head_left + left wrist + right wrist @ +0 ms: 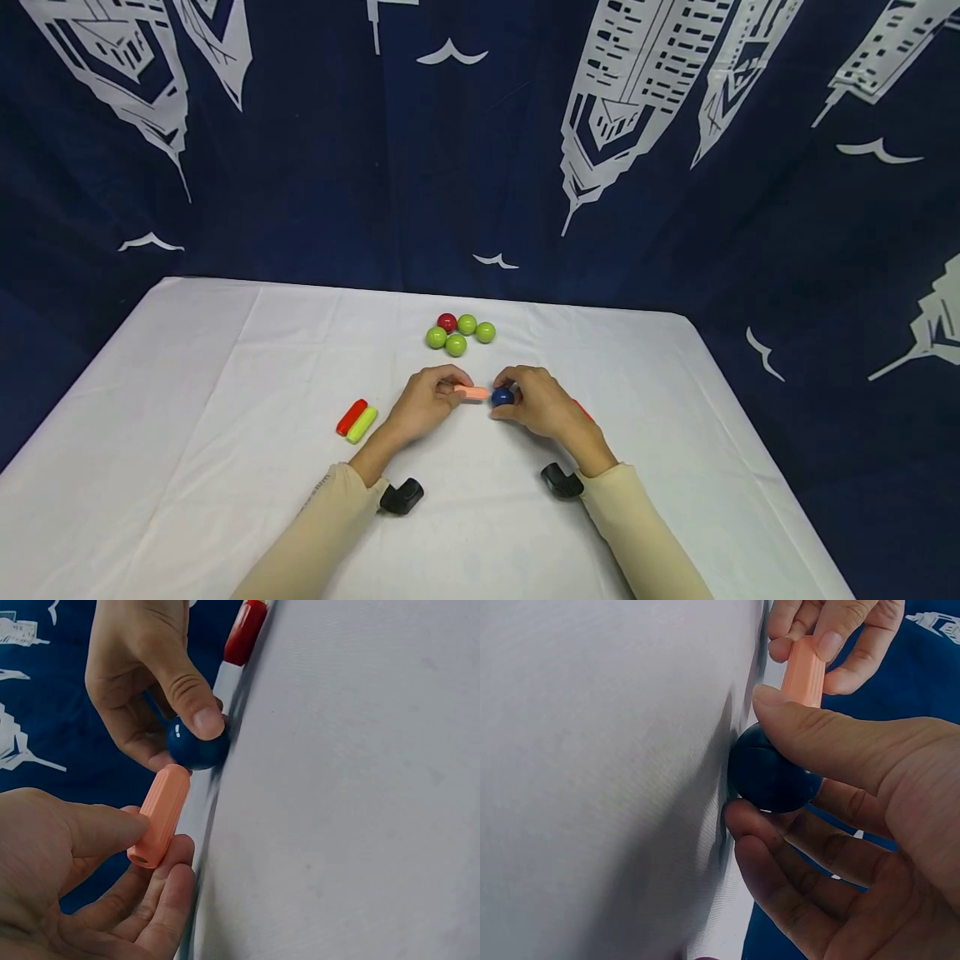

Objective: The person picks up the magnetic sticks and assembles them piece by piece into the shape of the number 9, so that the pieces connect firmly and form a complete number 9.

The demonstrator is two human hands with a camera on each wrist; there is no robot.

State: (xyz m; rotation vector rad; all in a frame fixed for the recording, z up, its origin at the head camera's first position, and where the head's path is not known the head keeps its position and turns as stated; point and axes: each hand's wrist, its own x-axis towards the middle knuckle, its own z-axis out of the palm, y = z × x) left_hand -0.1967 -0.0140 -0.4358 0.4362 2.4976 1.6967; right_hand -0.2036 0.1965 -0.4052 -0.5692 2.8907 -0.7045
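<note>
"Status on the orange stick (474, 393) and the blue ball (502, 397)?"

"Both are near the middle of the tabletop (480, 542) on my feed. The left hand (420, 406) pinches the stick between thumb and fingers; the right hand (542, 406) grips the ball, thumb on one side, fingers on the other."

"Are they touching?"

"The stick's tip is right at the ball, but I cannot tell contact from a sliver of gap."

"How would you handle it?"

"I judge the step to be meeting tip and ball. I'd steady the ball, let the stick do the moving, and aim its long axis at the ball's centre, with the facing side free of fingers."

"Anything to avoid?"

"Squeezing too hard: the ball looks smooth and could slip out. I'd also mind the red stick (582, 410) on the far side of the right hand, partly hidden; a careless sweep might knock it."
</note>
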